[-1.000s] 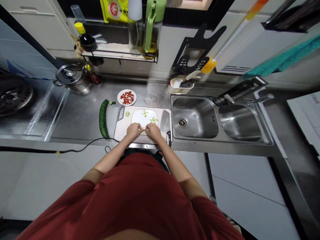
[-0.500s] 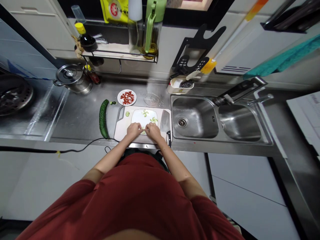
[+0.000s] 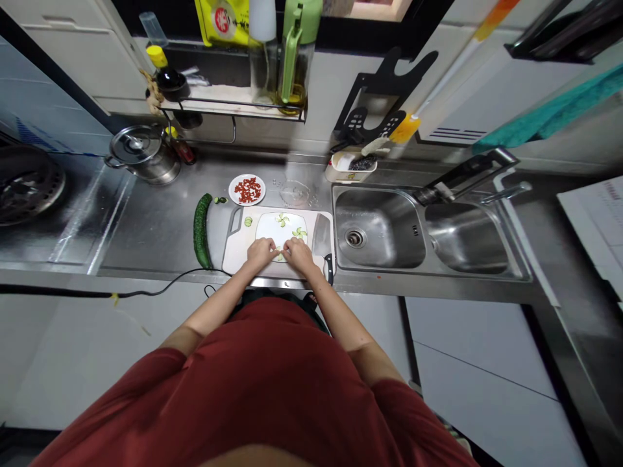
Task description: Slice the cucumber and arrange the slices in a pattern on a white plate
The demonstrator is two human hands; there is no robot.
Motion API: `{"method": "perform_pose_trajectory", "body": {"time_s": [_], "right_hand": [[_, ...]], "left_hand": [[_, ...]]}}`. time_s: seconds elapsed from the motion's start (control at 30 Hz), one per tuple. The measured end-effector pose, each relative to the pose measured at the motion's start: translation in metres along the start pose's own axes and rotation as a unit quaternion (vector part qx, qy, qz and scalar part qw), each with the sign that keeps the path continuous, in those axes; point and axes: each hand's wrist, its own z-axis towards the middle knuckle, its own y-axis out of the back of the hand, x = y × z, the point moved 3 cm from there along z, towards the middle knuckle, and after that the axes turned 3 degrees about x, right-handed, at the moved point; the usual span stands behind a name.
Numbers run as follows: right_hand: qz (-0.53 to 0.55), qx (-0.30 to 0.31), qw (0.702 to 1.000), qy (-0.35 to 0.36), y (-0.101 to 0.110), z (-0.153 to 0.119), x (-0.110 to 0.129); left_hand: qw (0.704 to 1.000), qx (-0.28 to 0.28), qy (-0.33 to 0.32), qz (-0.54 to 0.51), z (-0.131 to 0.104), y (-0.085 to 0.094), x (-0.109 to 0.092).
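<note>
A white plate (image 3: 268,227) lies on the cutting board (image 3: 236,256). On it cucumber slices (image 3: 282,220) form small fanned shapes, and another fan of cucumber slices (image 3: 299,232) sits at the right. My left hand (image 3: 261,251) and my right hand (image 3: 296,253) meet at the plate's near edge, fingers pinched on cucumber slices (image 3: 279,255) between them. The fingertips partly hide these slices. A small stack of cucumber slices (image 3: 248,222) rests on the board left of the plate. The kitchen knife (image 3: 322,235) lies flat along the board's right side.
A whole cucumber (image 3: 200,230) lies left of the board. Behind stands a small plate of chopped red pieces (image 3: 248,190), with cucumber ends (image 3: 220,200) beside it. A lidded pot (image 3: 143,155) is at the back left. The double sink (image 3: 379,230) is on the right.
</note>
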Motion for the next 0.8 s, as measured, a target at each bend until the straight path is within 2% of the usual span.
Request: {"method": "perform_pose_trajectory", "body": {"time_s": [0.8], "right_hand": [[-0.001,-0.005,1.0,0.002,-0.0025,0.0022,-0.0017]], "left_hand": [[0.999,-0.001,-0.041,-0.019,0.001,0.001,0.0047]]}}
